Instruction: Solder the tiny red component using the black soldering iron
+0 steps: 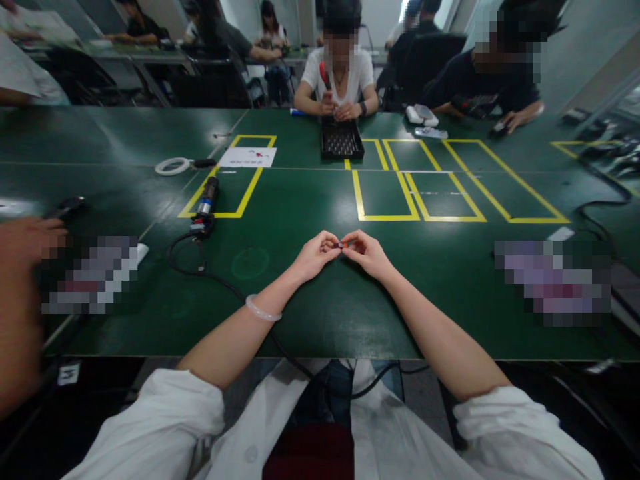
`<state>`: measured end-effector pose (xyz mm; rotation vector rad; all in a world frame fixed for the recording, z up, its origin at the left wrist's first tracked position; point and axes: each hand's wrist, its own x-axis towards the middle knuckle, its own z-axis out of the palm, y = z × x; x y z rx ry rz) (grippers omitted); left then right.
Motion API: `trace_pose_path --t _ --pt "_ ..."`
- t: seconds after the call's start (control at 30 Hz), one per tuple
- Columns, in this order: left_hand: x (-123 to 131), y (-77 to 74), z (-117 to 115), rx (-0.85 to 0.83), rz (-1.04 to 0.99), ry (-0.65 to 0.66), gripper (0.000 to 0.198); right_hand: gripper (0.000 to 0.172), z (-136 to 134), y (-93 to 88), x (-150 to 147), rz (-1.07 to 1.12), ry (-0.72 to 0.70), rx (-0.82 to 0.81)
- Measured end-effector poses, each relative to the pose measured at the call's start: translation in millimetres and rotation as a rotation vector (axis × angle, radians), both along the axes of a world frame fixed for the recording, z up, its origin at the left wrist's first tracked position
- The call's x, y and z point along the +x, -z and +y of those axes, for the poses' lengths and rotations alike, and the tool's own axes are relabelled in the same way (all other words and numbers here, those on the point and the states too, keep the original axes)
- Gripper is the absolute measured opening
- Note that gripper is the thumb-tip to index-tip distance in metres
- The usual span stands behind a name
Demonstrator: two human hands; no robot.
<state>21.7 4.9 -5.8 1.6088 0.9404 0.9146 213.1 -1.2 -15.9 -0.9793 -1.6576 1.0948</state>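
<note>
My left hand (316, 254) and my right hand (367, 253) meet above the green table (310, 313), fingertips pinched together. Between them sits a tiny dark and reddish part (341, 245), held by both hands; it is too small to name. A pale bangle (262, 310) circles my left wrist. Both forearms are bare, with white sleeves rolled up near the table's front edge.
An electric screwdriver (206, 203) with a black cable (200, 267) lies left of my hands. Yellow tape boxes (415, 197) mark the table. A black tray (341, 139) sits before a seated person opposite. A white tape ring (173, 166) and a paper (247, 157) lie far left. Another person's arm (20, 300) is at left.
</note>
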Motion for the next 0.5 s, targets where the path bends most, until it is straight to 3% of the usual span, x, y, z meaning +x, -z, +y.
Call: trace_pose_path --t 0.5 --pt "-3.4 0.5 0.9 0.038 0.070 -0.023 0.024 0.027 -2.0 -3.9 -0.1 -0.018 0.012 0.003"
